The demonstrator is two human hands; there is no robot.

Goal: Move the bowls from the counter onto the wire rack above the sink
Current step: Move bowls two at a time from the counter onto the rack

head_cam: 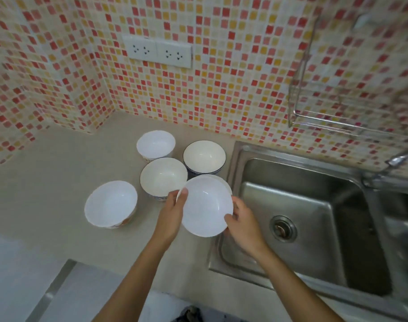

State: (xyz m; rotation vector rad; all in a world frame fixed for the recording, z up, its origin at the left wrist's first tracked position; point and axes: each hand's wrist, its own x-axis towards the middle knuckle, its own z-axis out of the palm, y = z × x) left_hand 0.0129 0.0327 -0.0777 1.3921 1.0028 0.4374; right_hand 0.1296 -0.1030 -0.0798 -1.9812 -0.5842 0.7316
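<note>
I hold a white bowl [205, 205] above the counter's right edge, next to the sink. My left hand [172, 214] grips its left rim with the thumb inside, and my right hand [241, 223] grips its right rim. Several more white bowls stand on the beige counter [47, 182]: one at the far back [155, 145], a dark-rimmed one [204, 156] to its right, one in the middle [163, 175] and one at the left [111, 203]. The wire rack [326, 117] hangs on the tiled wall at the upper right, above the sink.
A steel sink [302, 217] with a drain lies right of the counter, with a tap [398, 159] at its far right. Two white wall sockets [158, 52] sit above the bowls. The tiled wall forms a corner at the left.
</note>
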